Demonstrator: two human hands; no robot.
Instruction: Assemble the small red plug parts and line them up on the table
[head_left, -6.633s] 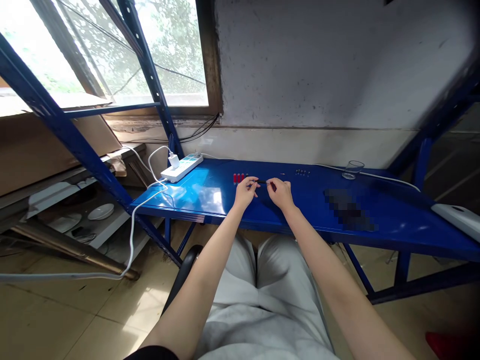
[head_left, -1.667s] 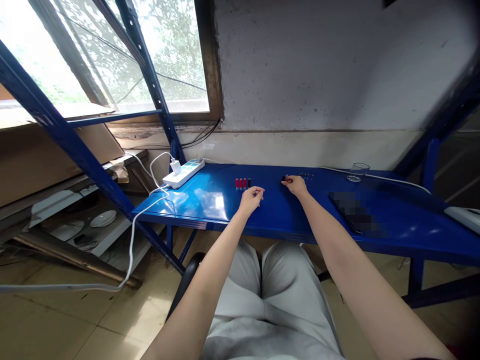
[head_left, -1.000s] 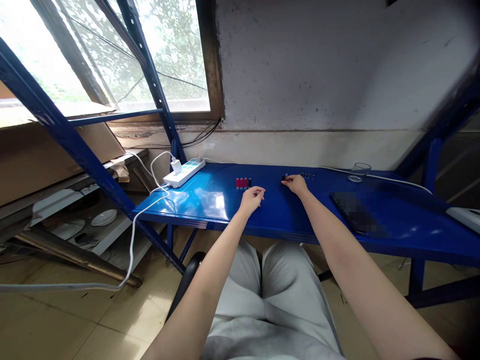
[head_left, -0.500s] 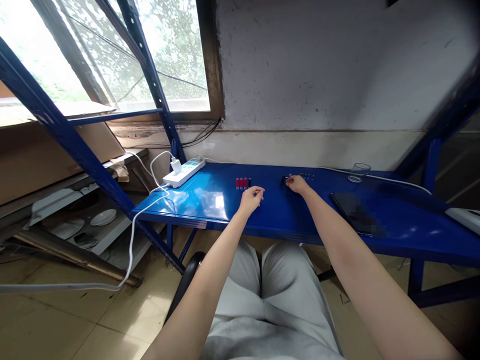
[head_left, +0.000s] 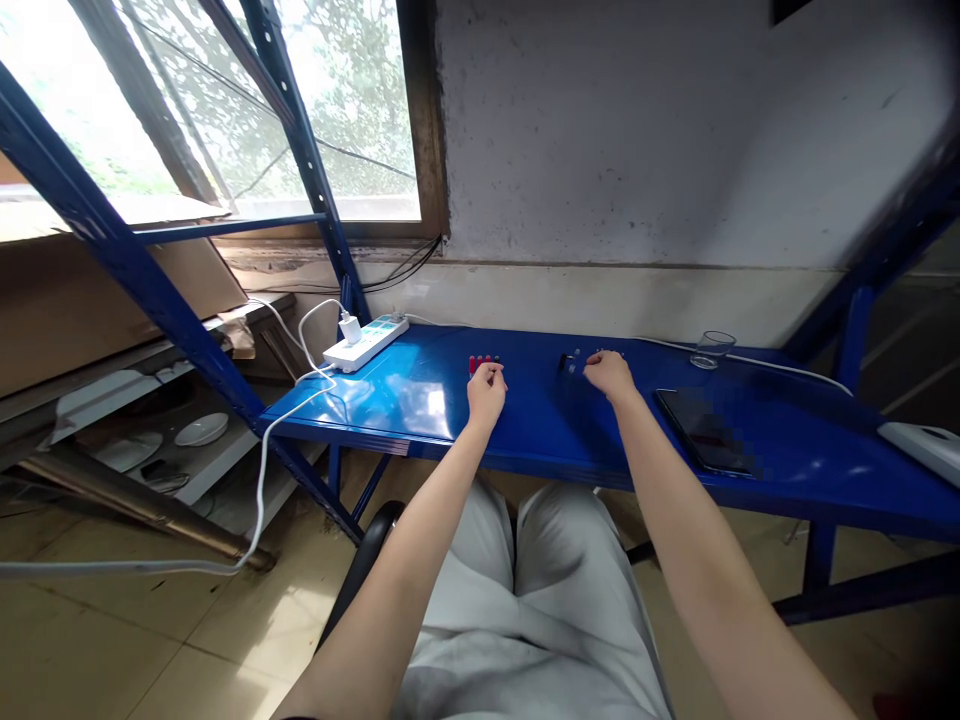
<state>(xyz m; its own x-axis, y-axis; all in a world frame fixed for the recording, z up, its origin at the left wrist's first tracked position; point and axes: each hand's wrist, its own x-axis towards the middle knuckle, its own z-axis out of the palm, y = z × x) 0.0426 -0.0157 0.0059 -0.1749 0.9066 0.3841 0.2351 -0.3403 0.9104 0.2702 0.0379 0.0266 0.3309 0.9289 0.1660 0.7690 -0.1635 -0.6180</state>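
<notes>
My left hand [head_left: 487, 392] is closed over the near side of a short row of small red cylinders [head_left: 472, 365], its fingers curled together. Whatever lies between those fingers is too small or hidden to name. A dark-tipped piece [head_left: 497, 359] ends the row on the right, partly covered by the hand. My right hand [head_left: 610, 375] is bent down to the table with fingertips pinched; I cannot make out anything in them. Just left of it are a small black piece [head_left: 562, 362] and a tiny clear piece [head_left: 572, 369]. More tiny pieces are mostly hidden behind this hand.
The blue table [head_left: 420, 400] carries a white power strip [head_left: 366, 344] with a plugged-in charger at the left. To the right are a clear glass [head_left: 712, 350], a dark tablet-like device [head_left: 697, 430] and a white cable [head_left: 795, 369]. A blue frame post [head_left: 300, 150] rises at left.
My left hand has moved left and over the red row. My right hand has shifted slightly right, away from the black piece, uncovering small pieces beside it.
</notes>
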